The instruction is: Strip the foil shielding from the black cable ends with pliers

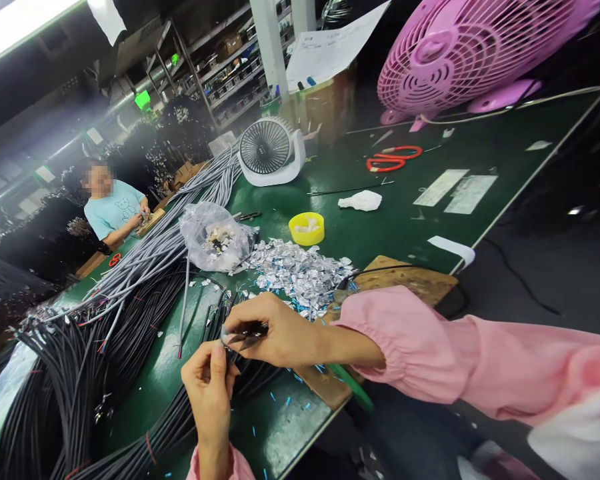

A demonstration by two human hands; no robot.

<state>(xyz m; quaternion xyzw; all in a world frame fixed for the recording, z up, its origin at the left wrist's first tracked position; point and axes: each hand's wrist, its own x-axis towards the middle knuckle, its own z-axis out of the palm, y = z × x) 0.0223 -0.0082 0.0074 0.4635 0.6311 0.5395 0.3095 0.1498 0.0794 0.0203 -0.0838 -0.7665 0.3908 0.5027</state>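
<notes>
My left hand is closed in a pinch on a cable end, mostly hidden by the fingers, with a small silvery bit at the fingertips. Just above it, my right hand grips small snips with dark handles and pointed metal blades. The blades meet the left fingertips. Black cables run in a thick bundle below and behind my hands. Beyond them lies a heap of silver foil scraps mixed with thin blue strands.
A plastic bag of scraps, a yellow dish, a white fan and red-handled scissors are on the green table. Grey cables stretch along the left. A pink fan stands behind. Another person works at far left.
</notes>
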